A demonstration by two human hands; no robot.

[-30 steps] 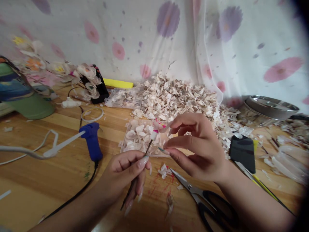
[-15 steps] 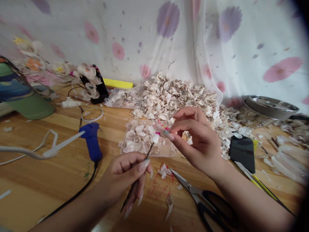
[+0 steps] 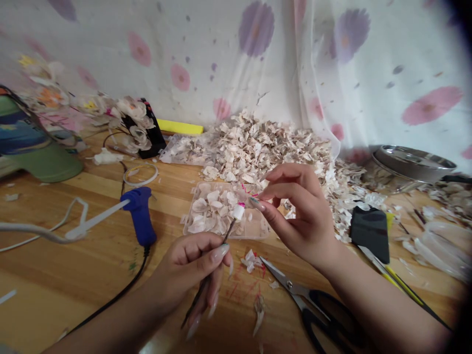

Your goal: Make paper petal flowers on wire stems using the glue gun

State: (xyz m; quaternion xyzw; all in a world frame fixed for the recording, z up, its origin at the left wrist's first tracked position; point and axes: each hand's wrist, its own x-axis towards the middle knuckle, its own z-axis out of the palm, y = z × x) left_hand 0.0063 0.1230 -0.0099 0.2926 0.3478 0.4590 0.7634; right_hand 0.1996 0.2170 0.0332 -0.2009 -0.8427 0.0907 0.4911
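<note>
My left hand (image 3: 201,265) is closed round a thin dark stick (image 3: 229,230), which slants up to the right. At its upper end is a small white piece (image 3: 238,212) with a bit of pink on top. My right hand (image 3: 295,211) pinches at its fingertips, just right of the white piece; what it holds is too small to make out, with pink strands showing beside the fingertips. Behind both hands lies a clear divided box (image 3: 254,229) holding pale petals (image 3: 214,209).
Black-handled scissors (image 3: 295,290) lie open in front of my right hand. A blue glue gun (image 3: 142,221) with its cord is at left. Behind is a big heap of petals (image 3: 265,142). A metal pan (image 3: 413,162) and a cutter (image 3: 398,280) are at right.
The lower end of the stick has shifted slightly left. My right hand's fingertips have moved very slightly, and more of the pink on the white piece shows.
</note>
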